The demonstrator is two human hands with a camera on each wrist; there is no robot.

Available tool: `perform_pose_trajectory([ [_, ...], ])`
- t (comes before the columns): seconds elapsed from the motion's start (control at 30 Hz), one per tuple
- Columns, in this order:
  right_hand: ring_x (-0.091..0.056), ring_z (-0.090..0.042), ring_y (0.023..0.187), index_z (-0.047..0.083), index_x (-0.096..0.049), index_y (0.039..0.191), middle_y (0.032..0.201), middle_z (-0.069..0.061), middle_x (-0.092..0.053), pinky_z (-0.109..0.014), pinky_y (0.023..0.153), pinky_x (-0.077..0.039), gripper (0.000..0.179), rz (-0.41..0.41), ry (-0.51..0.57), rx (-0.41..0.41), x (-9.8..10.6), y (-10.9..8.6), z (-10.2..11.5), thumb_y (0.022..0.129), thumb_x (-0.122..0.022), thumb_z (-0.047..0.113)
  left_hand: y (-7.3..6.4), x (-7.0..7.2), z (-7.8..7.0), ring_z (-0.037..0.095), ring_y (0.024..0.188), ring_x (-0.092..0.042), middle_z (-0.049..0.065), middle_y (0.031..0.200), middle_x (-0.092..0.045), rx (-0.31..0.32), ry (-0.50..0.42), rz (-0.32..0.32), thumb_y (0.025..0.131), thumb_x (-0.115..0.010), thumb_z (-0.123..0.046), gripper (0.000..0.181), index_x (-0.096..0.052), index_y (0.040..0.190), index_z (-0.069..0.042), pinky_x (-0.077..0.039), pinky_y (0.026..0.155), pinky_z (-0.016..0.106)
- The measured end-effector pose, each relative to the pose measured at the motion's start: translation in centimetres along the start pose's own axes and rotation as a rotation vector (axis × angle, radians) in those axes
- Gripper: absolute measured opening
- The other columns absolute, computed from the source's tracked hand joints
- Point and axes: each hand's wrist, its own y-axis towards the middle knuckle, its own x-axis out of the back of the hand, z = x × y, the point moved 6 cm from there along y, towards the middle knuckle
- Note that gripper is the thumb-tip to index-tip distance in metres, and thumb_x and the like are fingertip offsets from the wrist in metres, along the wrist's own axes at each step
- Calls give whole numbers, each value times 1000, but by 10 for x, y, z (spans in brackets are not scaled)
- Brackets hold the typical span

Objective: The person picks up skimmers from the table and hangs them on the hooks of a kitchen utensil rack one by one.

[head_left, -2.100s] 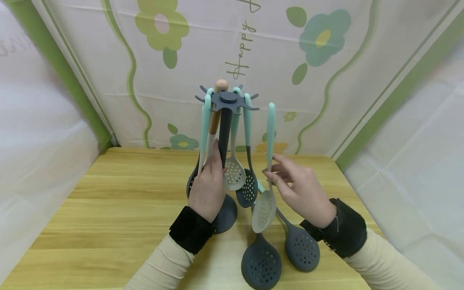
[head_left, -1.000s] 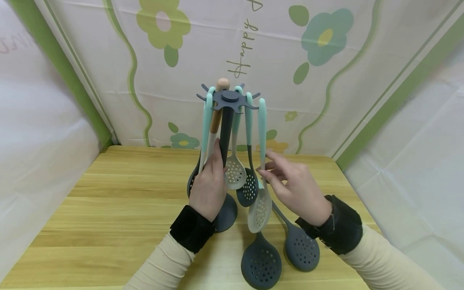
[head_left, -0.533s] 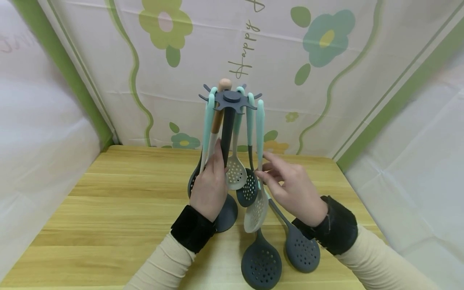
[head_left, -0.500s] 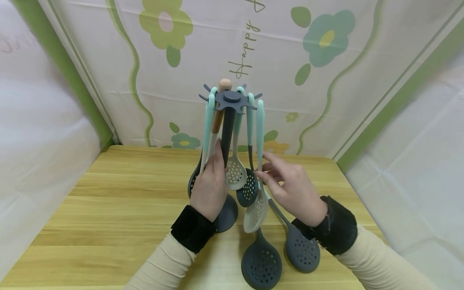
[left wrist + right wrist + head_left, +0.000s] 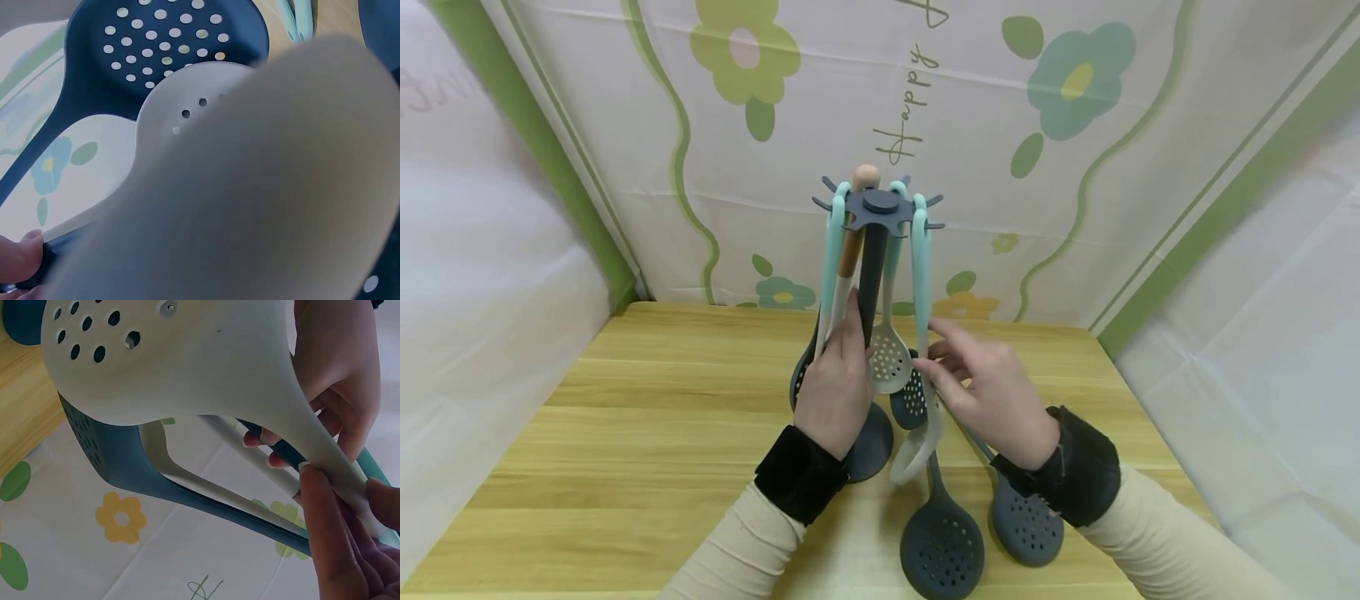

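Note:
My left hand point(image 5: 833, 396) grips the dark post of a utensil stand point(image 5: 871, 275), with fingertips showing at the edge of the left wrist view. My right hand point(image 5: 992, 392) pinches the pale neck of a slotted spoon point(image 5: 921, 275) with a mint handle. This spoon hangs upright at the right front of the stand, its handle top at one of the rack's prongs; whether it is hooked there, I cannot tell. In the right wrist view, its perforated pale head point(image 5: 187, 369) lies in front of a dark slotted utensil point(image 5: 131, 456). Thumb and fingers hold the neck.
Several utensils hang from the rack, including a pale slotted spoon point(image 5: 889, 358) and one with a wooden-topped handle point(image 5: 865, 177). Two dark skimmers, one nearer point(image 5: 942, 546) and one to the right point(image 5: 1028, 521), lie on the wooden table point(image 5: 662, 467). A flowered cloth point(image 5: 850, 100) stands behind.
My right hand has brought the slotted spoon leftward to the rack's right front prong, and its head has turned more edge-on. My left hand keeps its grip on the post.

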Motion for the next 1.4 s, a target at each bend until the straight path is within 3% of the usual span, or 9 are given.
perform_pose_trajectory([
  [0.37, -70, -13, 65, -7, -59, 117, 83, -12, -74, -23, 60, -58, 35, -7, -4, -3, -6, 2, -2, 87, -73, 3, 0, -1, 0, 27, 66, -69, 27, 112, -65, 1, 20, 10, 88, -71, 1, 70, -34, 147, 11, -59, 55, 31],
  [0.6, -69, -12, 65, -3, -61, 114, 84, -10, -73, -24, 60, -59, 28, 11, 30, -48, -10, 1, -6, 89, -72, 4, -1, -1, 0, 25, 61, -66, 26, 108, -65, 15, 15, 28, 90, -70, 0, 69, -33, 147, 11, -56, 51, 30],
  [0.9, -69, -13, 64, -1, -64, 112, 83, -8, -73, -26, 60, -59, 25, 32, 84, -70, -13, -5, -12, 89, -72, 3, 0, 0, 1, 25, 59, -65, 26, 103, -65, 29, -1, 40, 92, -67, -2, 67, -31, 147, 12, -56, 50, 31],
  [1.4, -70, -8, 69, 2, -68, 116, 90, -7, -76, -21, 62, -59, 28, 24, 101, -84, -14, -23, -23, 88, -73, 5, 0, -1, -1, 26, 59, -67, 27, 110, -65, 34, -4, 46, 92, -67, -1, 66, -32, 148, 10, -57, 50, 31],
])
